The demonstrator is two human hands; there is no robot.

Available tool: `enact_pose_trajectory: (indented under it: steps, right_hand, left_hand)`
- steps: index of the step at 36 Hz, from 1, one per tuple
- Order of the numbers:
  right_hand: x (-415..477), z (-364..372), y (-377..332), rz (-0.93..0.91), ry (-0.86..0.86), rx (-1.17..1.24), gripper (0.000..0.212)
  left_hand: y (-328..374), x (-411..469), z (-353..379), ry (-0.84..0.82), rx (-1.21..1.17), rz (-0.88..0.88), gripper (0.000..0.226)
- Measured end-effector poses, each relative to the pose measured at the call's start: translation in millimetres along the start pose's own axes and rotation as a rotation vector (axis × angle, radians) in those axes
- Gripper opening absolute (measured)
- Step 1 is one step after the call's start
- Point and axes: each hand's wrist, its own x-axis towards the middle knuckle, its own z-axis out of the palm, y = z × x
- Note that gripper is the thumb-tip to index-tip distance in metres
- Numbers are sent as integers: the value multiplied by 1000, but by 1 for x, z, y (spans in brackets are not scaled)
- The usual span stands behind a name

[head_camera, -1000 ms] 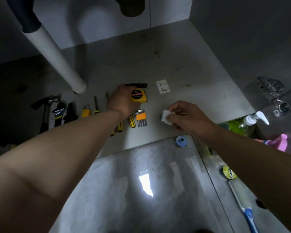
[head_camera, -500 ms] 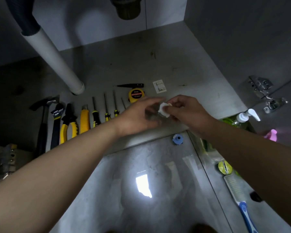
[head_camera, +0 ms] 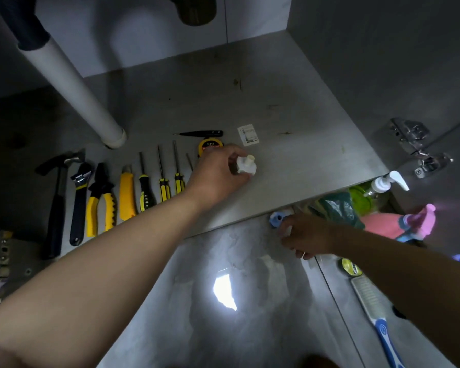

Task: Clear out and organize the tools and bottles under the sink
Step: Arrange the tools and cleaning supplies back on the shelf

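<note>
Cabinet floor (head_camera: 290, 88): grey and dull under the sink, with a white pipe (head_camera: 72, 83) coming down at the left.
Tools: hammer (head_camera: 57, 197), pliers (head_camera: 101, 200) and screwdrivers (head_camera: 164, 187) lie side by side in one row, with the tape measure (head_camera: 209, 147) at its right end.
Left hand (head_camera: 215, 179): fingers curled round a small white fitting (head_camera: 246, 166), just right of the tape measure.
Right hand (head_camera: 307, 235): beside a blue ring (head_camera: 276, 218) on the tile; if the fingers hold it, I cannot tell.
Handling: the fitting looks light and hard, perhaps smooth; a pinch on its wider body seems safest.

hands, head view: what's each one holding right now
left hand: pinches the small white fitting
right hand: by the blue ring, grip cannot be told
</note>
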Motion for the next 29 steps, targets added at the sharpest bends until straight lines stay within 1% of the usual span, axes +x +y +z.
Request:
enact_pose_trajectory:
  steps: [2, 3, 4, 7, 11, 14, 18, 20, 22, 25, 26, 28, 29]
  right_hand:
    - [9, 11, 9, -58, 134, -203, 48]
    - [13, 17, 13, -92, 210, -316, 58]
    - [15, 24, 17, -111, 267, -353, 63]
    - [21, 39, 22, -139, 360, -308, 67]
    - [31, 45, 23, -177, 480, -397, 52]
    - [34, 46, 19, -170, 494, -417, 41]
    - [37, 47, 15, -154, 495, -468, 39]
    - [38, 48, 12, -158, 472, -517, 40]
    - [39, 50, 10, -162, 429, -567, 44]
    - [38, 53, 11, -192, 346, -589, 41]
    - [36, 53, 11, -219, 317, -570, 36]
    - [31, 52, 8, -282, 268, -518, 17]
    - [28, 50, 5, -310, 239, -495, 12]
  left_hand:
    - [2, 13, 1, 38, 53, 5, 35]
    - [3, 20, 2, 50, 79, 1, 35]
    - [5, 26, 2, 61, 106, 2, 34]
    - [11, 43, 2, 66, 209, 35, 31]
    - [17, 58, 0, 60, 379, 33, 30]
    - [16, 59, -2, 46, 451, 8, 30]
    - [9, 55, -4, 48, 507, 18, 27]
    - [5, 51, -7, 24, 500, 24, 29]
    - [-1, 45, -14, 37, 471, 19, 35]
    - [-13, 35, -31, 150, 421, -15, 31]
    - [-18, 31, -37, 182, 422, -40, 29]
    - [-29, 21, -50, 221, 445, -89, 27]
    - [-33, 16, -55, 230, 447, -108, 26]
